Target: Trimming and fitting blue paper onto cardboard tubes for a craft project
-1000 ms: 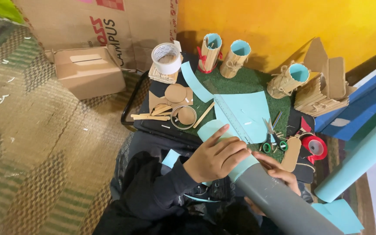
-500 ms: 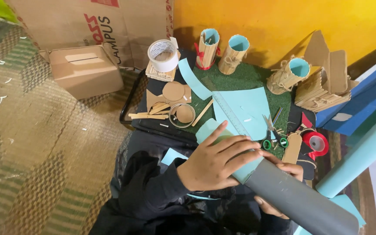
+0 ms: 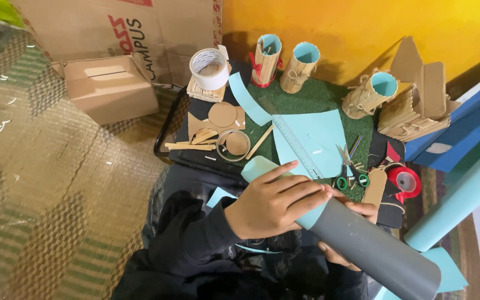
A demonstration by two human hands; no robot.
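Observation:
My left hand (image 3: pixel 273 203) lies over a grey tube (image 3: pixel 373 250), pressing a sheet of light blue paper (image 3: pixel 258 166) around its upper end. My right hand (image 3: pixel 351 233) is mostly hidden under the tube, gripping it from below; only its fingers show. The tube slants from the middle of the view down to the lower right. A clear ruler (image 3: pixel 298 145) and another blue sheet (image 3: pixel 320 136) lie just beyond my fingers on a green mat (image 3: pixel 312 100).
Green-handled scissors (image 3: pixel 348 169), a red tape roll (image 3: pixel 405 181), a white tape roll (image 3: pixel 209 68), paper-lined stick cups (image 3: pixel 266 58) and cardboard discs (image 3: pixel 222 115) crowd the small table. A cardboard box (image 3: pixel 109 89) sits on the woven floor mat at left. Rolled blue paper (image 3: pixel 462 189) leans at right.
My left hand has spread flatter and slid along the tube's paper-wrapped end. The view has shifted slightly; the tube stays slanted the same way.

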